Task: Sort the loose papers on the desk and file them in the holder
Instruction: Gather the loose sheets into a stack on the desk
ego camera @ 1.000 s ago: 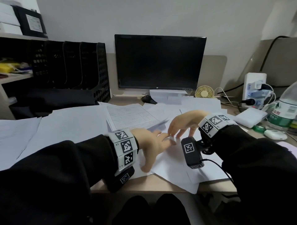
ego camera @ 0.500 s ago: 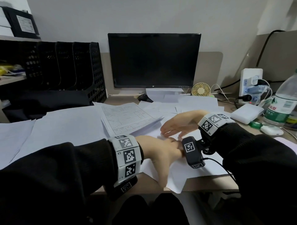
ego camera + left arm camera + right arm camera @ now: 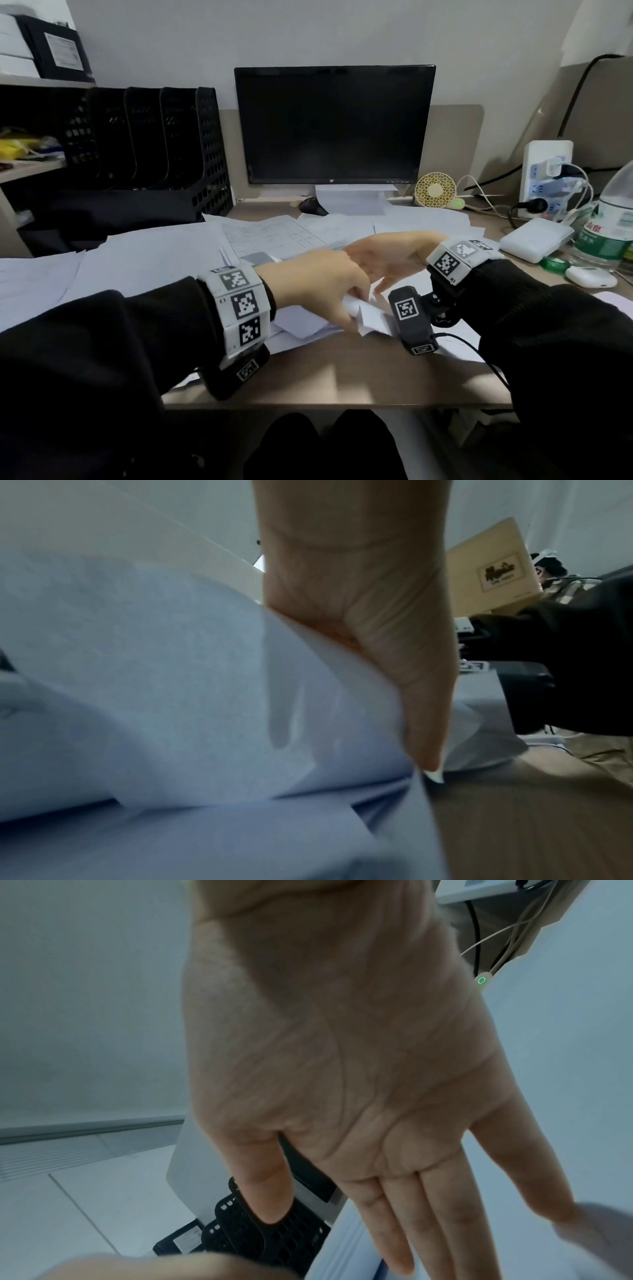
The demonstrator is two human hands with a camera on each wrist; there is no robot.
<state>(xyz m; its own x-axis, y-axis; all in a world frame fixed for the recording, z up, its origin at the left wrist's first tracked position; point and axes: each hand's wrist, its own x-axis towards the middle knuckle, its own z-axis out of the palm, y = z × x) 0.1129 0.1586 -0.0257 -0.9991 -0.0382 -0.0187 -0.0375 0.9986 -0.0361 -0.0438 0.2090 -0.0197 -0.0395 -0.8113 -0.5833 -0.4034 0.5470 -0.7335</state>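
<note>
While the left hand (image 3: 318, 287) curls its fingers and thumb around the lifted edge of a white sheet (image 3: 368, 317) near the front of the tabletop (image 3: 342, 380), the right hand (image 3: 387, 258) lies just beyond it with fingers straight and held together, palm turned down over the papers and holding nothing. In the left wrist view the thumb (image 3: 421, 723) presses the sheet (image 3: 205, 696) against the curled fingers, and the paper bows upward from the pile beneath it. In the right wrist view the flat palm (image 3: 342, 1056) and extended fingers (image 3: 394, 1218) show plainly, with a paper edge (image 3: 342, 1245) under the fingertips. The loose papers (image 3: 154, 260) spread across the tabletop from the far left to the right, and a printed form (image 3: 270, 236) lies on top at the middle. The black mesh file holder (image 3: 191, 144), with several upright slots, stands at the far left of the tabletop, well apart from both hands. A dark monitor (image 3: 334, 123) stands at the far centre, with a black mouse (image 3: 311, 207) at its foot. To the far right are a small round fan (image 3: 435, 190), a white power strip (image 3: 548, 178), a white box (image 3: 536, 240) and a water bottle (image 3: 609, 226).
</note>
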